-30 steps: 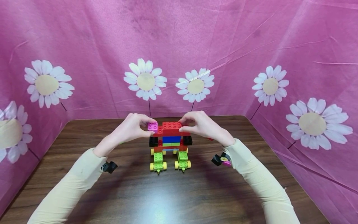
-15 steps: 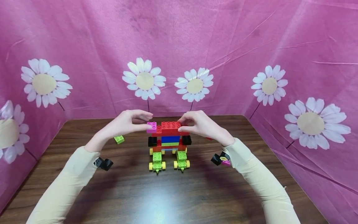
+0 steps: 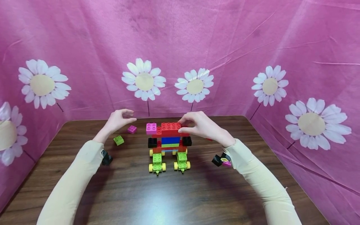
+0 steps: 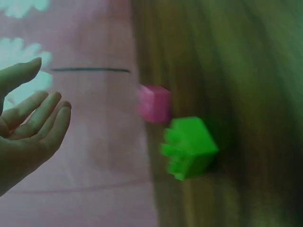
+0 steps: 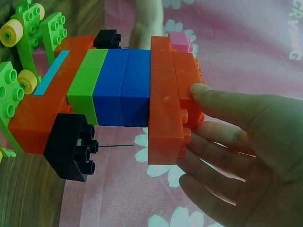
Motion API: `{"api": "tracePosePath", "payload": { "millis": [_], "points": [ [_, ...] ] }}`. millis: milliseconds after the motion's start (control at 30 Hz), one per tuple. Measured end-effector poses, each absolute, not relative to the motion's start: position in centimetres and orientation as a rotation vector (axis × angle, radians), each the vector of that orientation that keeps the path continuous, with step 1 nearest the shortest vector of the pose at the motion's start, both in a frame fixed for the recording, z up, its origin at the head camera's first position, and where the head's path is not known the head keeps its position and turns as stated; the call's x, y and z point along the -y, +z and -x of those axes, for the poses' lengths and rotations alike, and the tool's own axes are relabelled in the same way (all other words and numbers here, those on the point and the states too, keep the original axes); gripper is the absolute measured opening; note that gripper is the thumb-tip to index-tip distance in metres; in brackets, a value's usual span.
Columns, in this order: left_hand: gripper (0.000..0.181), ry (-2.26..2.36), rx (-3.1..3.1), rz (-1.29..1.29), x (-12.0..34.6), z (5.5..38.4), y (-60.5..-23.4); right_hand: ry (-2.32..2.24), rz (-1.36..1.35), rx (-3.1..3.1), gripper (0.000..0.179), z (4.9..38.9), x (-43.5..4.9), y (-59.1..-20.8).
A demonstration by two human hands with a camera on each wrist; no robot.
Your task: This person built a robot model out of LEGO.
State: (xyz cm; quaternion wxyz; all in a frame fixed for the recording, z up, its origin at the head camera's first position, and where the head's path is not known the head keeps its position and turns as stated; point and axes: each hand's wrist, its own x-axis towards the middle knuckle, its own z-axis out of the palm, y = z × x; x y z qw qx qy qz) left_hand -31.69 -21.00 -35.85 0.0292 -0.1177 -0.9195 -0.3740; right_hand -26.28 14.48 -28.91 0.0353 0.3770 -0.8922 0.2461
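A figure of toy building blocks stands on two green wheeled bases [image 3: 157, 158] with yellow wheels. Blue bricks [image 3: 170, 141] form its middle, and black bricks [image 3: 152, 142] stick out on both sides. My right hand [image 3: 201, 126] pinches the top red brick [image 3: 168, 126] at its right end, thumb in front; the right wrist view shows the thumb on this brick [image 5: 185, 71]. A pink brick [image 3: 151, 128] sits on the upper left end of the figure. My left hand [image 3: 118, 120] is in the air left of the figure, fingers apart, holding nothing.
On the wooden table [image 3: 135, 193], a loose pink brick [image 3: 132, 129] and a loose green brick [image 3: 118, 140] lie near my left hand. Another pink piece [image 3: 226, 163] is partly hidden by my right wrist camera. A flowered pink cloth [image 3: 168, 37] hangs behind the table.
My left hand has let go of the pink brick on the figure and moved left, uncovering the loose pink and green bricks. My right hand keeps its hold on the red brick.
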Motion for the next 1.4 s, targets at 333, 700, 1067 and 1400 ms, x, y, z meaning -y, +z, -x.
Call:
{"api": "tracePosePath", "payload": {
  "millis": [333,700,1067,1400],
  "points": [
    [0.054,-1.051,2.994,0.273,21.6,33.8,-39.4,0.754,-1.174,2.733,0.027,26.2,-14.4,-28.8],
    [0.050,-0.749,3.116,0.289,21.1,34.6,-40.3,0.738,-1.190,2.725,0.028,26.1,-14.5,-28.8],
    [0.042,-0.725,3.136,0.264,21.1,34.8,-40.9,0.719,-1.192,2.723,0.027,26.2,-14.4,-28.8],
    [0.038,-0.820,3.045,0.329,21.5,34.1,-39.6,0.712,-1.191,2.729,0.027,26.1,-14.6,-28.7]
  ]
}}
